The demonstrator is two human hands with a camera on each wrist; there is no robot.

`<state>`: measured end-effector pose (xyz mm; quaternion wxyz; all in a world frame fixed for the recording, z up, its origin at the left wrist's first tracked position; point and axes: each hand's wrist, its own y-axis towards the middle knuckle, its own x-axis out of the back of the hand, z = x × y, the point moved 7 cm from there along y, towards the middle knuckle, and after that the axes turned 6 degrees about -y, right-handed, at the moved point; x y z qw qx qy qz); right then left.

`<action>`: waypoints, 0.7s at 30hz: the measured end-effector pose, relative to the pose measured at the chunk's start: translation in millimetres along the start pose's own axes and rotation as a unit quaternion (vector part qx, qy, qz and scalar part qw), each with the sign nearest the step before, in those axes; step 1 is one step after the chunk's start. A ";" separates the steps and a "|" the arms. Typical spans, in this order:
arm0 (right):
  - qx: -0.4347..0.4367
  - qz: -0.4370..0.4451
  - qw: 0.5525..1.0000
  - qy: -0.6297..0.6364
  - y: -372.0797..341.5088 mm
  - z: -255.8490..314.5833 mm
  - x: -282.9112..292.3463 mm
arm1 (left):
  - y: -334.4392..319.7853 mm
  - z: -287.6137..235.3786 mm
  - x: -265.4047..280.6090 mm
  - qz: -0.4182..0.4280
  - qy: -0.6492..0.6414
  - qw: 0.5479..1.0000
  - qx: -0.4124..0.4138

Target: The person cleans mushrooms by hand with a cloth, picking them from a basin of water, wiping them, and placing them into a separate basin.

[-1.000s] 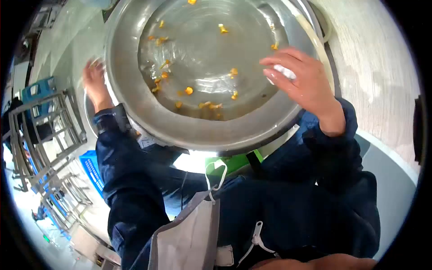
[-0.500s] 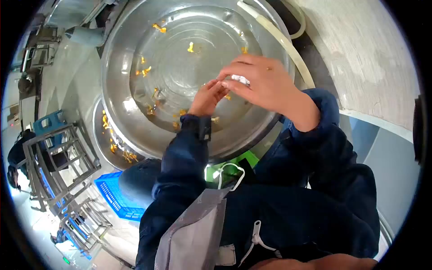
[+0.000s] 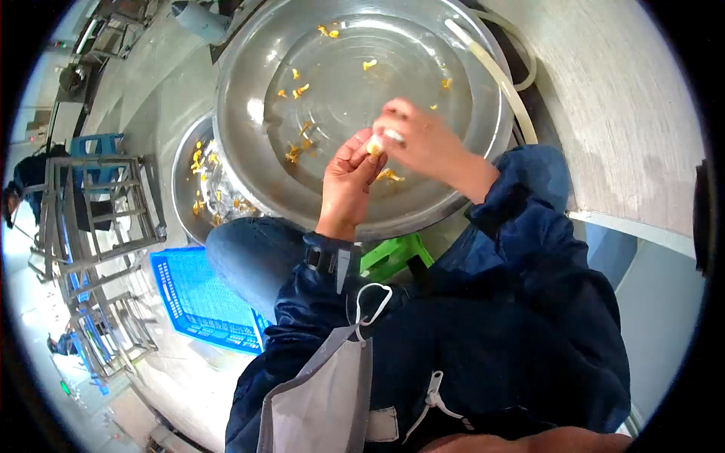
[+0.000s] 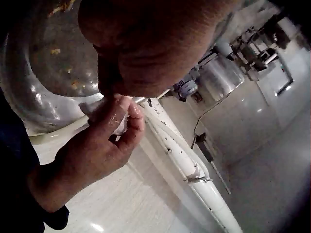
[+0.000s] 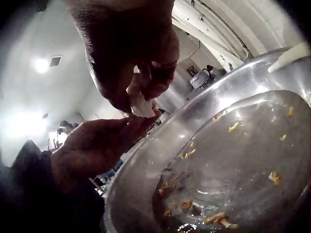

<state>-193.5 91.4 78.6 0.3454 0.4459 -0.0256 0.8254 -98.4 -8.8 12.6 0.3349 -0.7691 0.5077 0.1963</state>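
Over a large metal basin [image 3: 257,162] of water with small yellow-orange mushroom-like pieces [image 3: 300,90], the two hands meet. My left hand [image 3: 349,177] pinches a small pale yellowish piece [image 3: 374,146] between thumb and fingers. Curled fingers of my right hand [image 3: 430,147] grip a white, crumpled wad [image 3: 393,137], close beside that piece. The right wrist view shows the white wad [image 5: 142,106] between the right hand's fingers, against the left hand [image 5: 92,145]. In the left wrist view, the left hand [image 4: 150,43] is dark and covers the held piece.
A smaller metal bowl [image 3: 181,177] with more yellow pieces stands left of the basin. A pale hose [image 3: 498,75] hangs over the basin's right rim. Below are a blue crate [image 3: 200,294] and a green stool [image 3: 396,255]; metal frames [image 3: 98,192] stand at the left.
The left hand came from outside the basin's left side to meet the right hand, and now holds a pale piece. The right hand moved leftward with the white wad. The head view shifted.
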 end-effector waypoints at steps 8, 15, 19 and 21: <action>0.058 -0.031 0.998 0.002 0.0 15.9 -10.6 | -9.1 -8.3 18.7 -0.031 -0.034 0.999 -0.028; 0.036 -0.010 0.999 0.025 2.9 22.7 -6.2 | -8.9 -4.4 16.6 -0.023 -0.028 0.999 -0.013; 0.031 -0.024 0.999 -0.008 6.4 11.6 0.2 | -9.4 -4.3 15.1 -0.031 -0.035 0.999 -0.013; 0.044 -0.038 0.998 0.002 5.5 14.4 -0.1 | -3.5 -0.2 20.6 -0.008 -0.031 0.999 -0.001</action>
